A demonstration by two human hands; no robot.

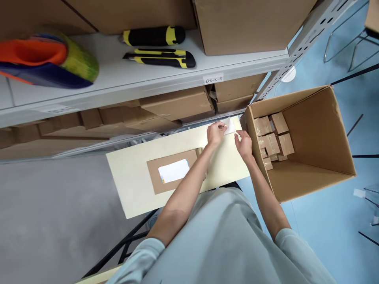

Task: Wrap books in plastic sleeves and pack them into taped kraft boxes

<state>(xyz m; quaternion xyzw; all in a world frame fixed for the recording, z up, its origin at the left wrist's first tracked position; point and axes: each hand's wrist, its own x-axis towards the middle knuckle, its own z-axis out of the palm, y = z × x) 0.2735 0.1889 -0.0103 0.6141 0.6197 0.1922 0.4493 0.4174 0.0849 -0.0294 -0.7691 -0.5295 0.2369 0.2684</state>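
Observation:
At the far right part of a cream-coloured table (133, 177), my left hand (216, 134) pinches a small white paper sheet (231, 125) that looks like a label. Beside the sheet's right edge is my right hand (244, 144), fingers loosely curled and apart, with nothing visible in them. Whether its fingertips touch the sheet I cannot tell. Left of my left forearm lies a flat brown cardboard box (154, 177) with a white label (174, 171) on top. The forearm hides part of the box's right side.
A large open carton (316, 130) holding several small taped boxes (271, 144) stands right of the table. Along the back runs a grey shelf (109, 69), bearing two black-and-yellow utility knives (161, 59), an orange-and-blue tape dispenser (41, 59) and larger cartons (242, 23).

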